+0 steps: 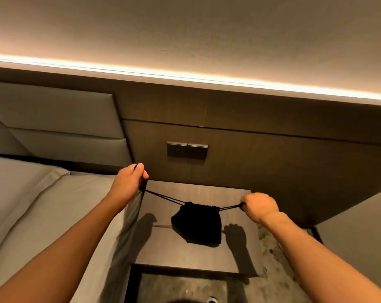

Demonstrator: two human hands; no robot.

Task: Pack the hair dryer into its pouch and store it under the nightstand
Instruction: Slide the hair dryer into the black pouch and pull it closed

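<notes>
**Entry: drawstring pouch drawn shut above nightstand; storing outstanding**

Landmark: nightstand (198, 254), its top seen from above.

Progress. The pouch (197, 224) is gathered tight at its mouth, and its body hangs bulged, so the packing is judged done; the hair dryer itself is not seen and is presumed inside. The storing below the nightstand is judged still to be done.

Count, near to far:
- Forearms, two, reaching in over the nightstand's near edge.
- Floor, one patch, seen at the nightstand's near side and right.
- Pouch, one, black, held just above the nightstand top, its shadow cast on the wood.
- Drawstrings, two pulls, one to each side, stretched taut.
- Right hand (259, 207), one, curled round the right string, over the nightstand's right edge.
- Left hand (128, 182), one, pinching the left string, raised over the nightstand's left far corner.
- Bed (43, 215), one, left of the nightstand.
- Switch plates (187, 149), two, on the wall panel behind the nightstand.
- Light strip (185, 75), one, above that panel.
</notes>
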